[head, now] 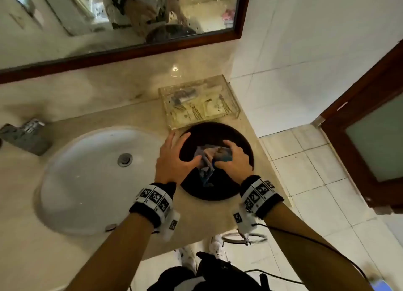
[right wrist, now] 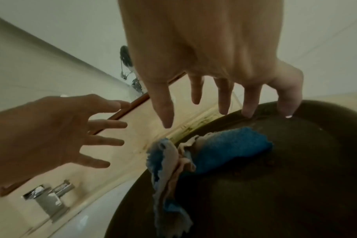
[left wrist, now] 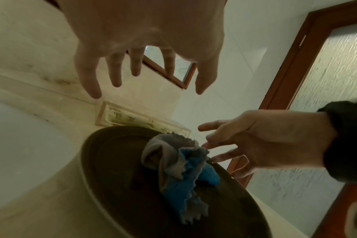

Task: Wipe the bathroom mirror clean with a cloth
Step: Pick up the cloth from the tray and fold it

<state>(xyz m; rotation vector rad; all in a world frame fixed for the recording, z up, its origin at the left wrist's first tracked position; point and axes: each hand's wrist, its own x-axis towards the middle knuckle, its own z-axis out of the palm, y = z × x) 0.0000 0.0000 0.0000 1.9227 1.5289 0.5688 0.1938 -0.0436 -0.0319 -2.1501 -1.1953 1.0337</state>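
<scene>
- A crumpled blue-and-grey cloth point(head: 207, 162) lies bunched in the middle of a round dark brown tray point(head: 237, 190) on the beige marble counter point(head: 98, 118), just right of the white oval sink point(head: 87, 181); the tray likely serves as its resting spot.
- The right hand point(head: 234, 160) hangs over the cloth's right side with fingers spread and straight in both wrist views; whether they touch it I cannot tell.
- The left hand point(head: 174, 160) hovers at the tray's left edge, fingers splayed, holding nothing.
- Both hands seem poised to gather the cloth; no grip is made yet.
- The wood-framed wall mirror point(head: 65, 29) above the counter is well apart from the cloth, so wiping has not begun.
</scene>
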